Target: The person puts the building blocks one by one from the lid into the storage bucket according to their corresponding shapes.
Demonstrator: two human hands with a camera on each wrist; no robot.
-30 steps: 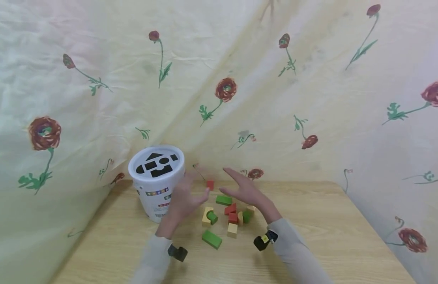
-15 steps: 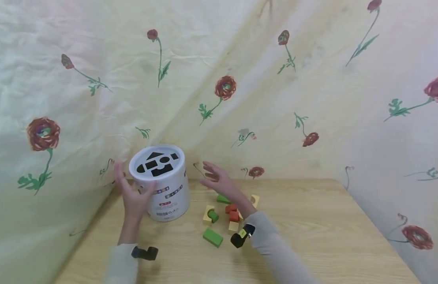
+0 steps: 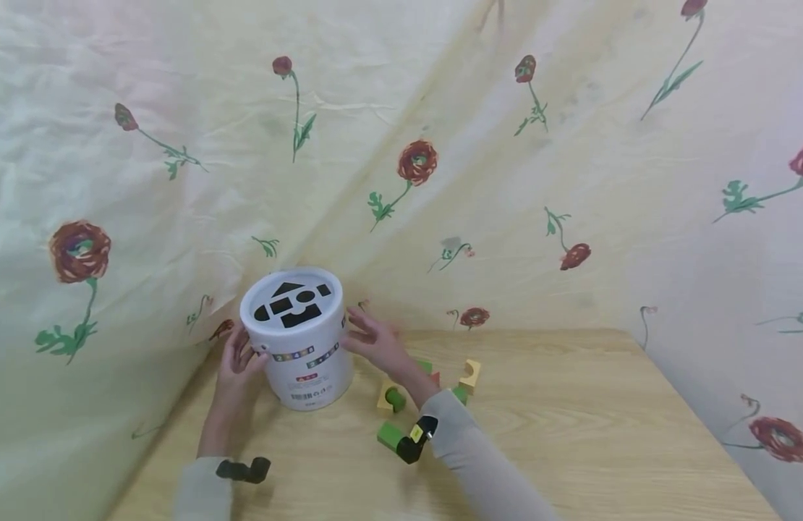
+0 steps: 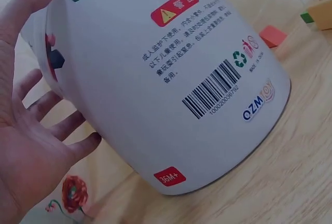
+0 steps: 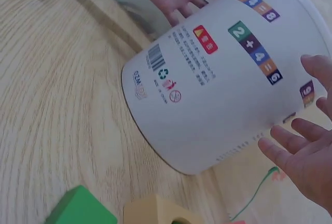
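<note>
Head view: my left hand [image 3: 237,375] and right hand [image 3: 383,352], fingers spread, holding nothing, flank a white cylindrical bucket [image 3: 304,343] near the far-left corner of the pale wooden worktop [image 3: 571,420].

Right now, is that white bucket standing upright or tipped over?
Upright: the white bucket stands base-down on the wooden table, its lid with the black shapes facing up.

Smooth, plastic-looking bucket [image 3: 305,362], wood-grained tabletop [image 3: 571,420], creased cloth-like backdrop [image 3: 336,210]

Cloth-screened nook, room type unclear: flower-printed drape [image 3: 479,202], wood-grain tabletop [image 3: 584,427].
</note>
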